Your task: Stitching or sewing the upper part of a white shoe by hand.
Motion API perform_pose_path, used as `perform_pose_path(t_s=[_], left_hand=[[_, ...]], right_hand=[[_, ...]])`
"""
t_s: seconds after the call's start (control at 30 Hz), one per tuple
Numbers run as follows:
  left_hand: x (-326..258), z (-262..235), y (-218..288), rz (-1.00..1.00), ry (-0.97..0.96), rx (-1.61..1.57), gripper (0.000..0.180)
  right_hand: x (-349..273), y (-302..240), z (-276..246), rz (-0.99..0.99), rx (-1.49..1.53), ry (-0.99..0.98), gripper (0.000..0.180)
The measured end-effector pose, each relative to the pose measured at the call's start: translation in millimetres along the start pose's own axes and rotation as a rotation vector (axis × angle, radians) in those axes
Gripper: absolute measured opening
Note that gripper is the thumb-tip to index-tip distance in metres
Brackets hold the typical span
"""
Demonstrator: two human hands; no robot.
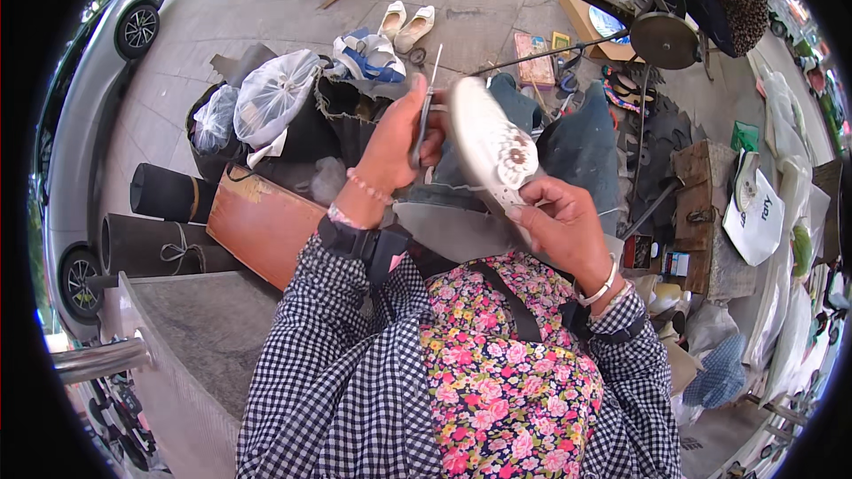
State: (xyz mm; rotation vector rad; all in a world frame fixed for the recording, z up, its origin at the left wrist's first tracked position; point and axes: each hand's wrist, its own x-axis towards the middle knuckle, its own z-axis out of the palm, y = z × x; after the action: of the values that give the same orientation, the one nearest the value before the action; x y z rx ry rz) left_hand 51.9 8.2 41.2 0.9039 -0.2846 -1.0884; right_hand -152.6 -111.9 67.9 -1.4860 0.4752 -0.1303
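Pavement [195, 62] beyond a white shoe [484, 129].
Right hand [568, 217] pinches its near end, seemingly for steadiness; left of it, left hand [390, 142] grips scissors [431, 89], tip pointing away.

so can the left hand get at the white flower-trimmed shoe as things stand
Probably yes: the right hand holds the shoe close beside the left hand, with nothing visible between, though a slim silver metal tool occupies its grip.

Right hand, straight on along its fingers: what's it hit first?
The white shoe, which the right hand holds; past it, leftward, probably the left hand with its metal tool, though depth is unclear.
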Motion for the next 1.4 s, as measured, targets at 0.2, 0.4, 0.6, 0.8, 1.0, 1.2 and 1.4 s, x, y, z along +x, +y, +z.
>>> perform_pose_path(t_s=[0.2,0.4,0.6,0.8,1.0,1.2,1.4], left_hand=[[12.0,21.4,-47.4,0.039,0.145,0.524,0.031],[7.6,25.6,-44.5,0.019,0.172,0.488,0.030],[-9.8,20.4,-47.7,0.047,0.209,0.408,0.029],[-21.6,20.9,-52.0,0.145,0.189,0.436,0.026],[-18.3,19.5,-58.0,0.282,0.096,0.554,0.020],[-19.8,16.0,-61.9,0.304,0.132,0.623,0.014],[-19.6,16.8,-61.1,0.312,0.130,0.650,0.012]], right_hand=[[18.5,28.8,-5.5,0.075,0.058,0.014,0.011],[15.4,22.9,-17.4,0.104,-0.026,-0.014,0.014],[5.5,19.7,-47.7,-0.030,-0.236,0.115,0.014],[-4.1,-9.3,-64.4,-0.453,-0.656,0.494,0.012],[5.5,1.0,-22.1,-0.031,-0.247,-0.057,0.015],[22.6,30.1,-2.6,0.298,0.301,-0.110,0.033],[18.9,39.6,1.4,0.337,0.499,-0.102,0.033]])
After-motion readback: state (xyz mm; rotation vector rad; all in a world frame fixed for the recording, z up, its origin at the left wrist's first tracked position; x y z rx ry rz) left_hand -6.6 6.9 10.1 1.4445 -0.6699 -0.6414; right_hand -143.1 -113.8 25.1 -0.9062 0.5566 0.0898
